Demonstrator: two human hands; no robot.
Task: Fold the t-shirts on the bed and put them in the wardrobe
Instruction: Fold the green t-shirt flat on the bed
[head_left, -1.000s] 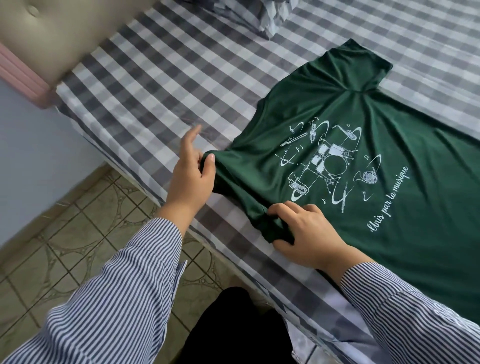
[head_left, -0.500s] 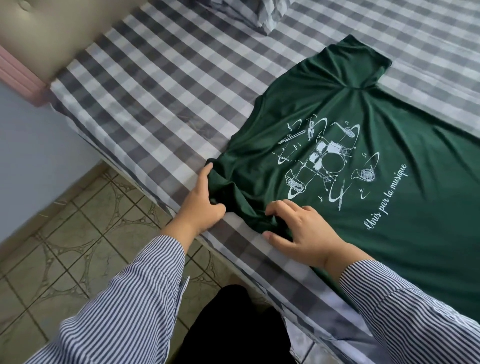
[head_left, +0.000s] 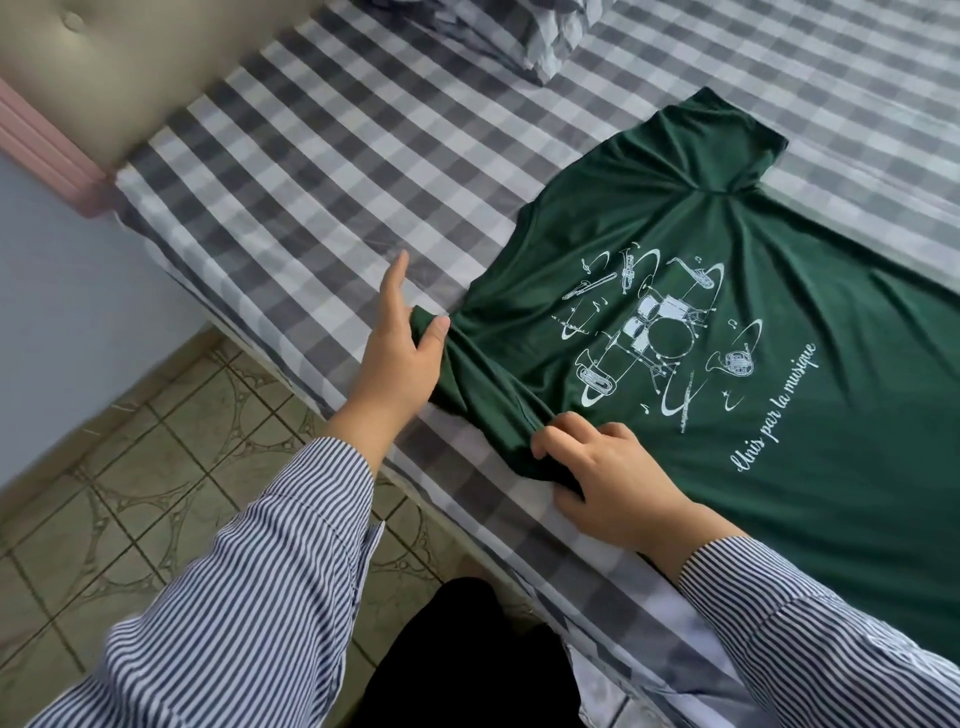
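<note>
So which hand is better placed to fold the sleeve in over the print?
Probably the left hand: it pinches the sleeve's outer tip, while the right hand holds the t-shirt nearer the body.

One green t-shirt (head_left: 701, 364) lies on the one bed (head_left: 322, 171). Its front carries one white print of musical instruments (head_left: 654, 332) and one line of white script (head_left: 774, 410). Two hands are in view: one left hand (head_left: 400, 358) and one right hand (head_left: 608, 483), each emerging from one striped sleeve, so two sleeves, the left (head_left: 249, 597) and the right (head_left: 810, 629). One checked pillow (head_left: 519, 36) shows at the top edge. One padded headboard (head_left: 104, 62) stands at the head of the bed, with one button (head_left: 72, 20) visible in its upholstery.
</note>
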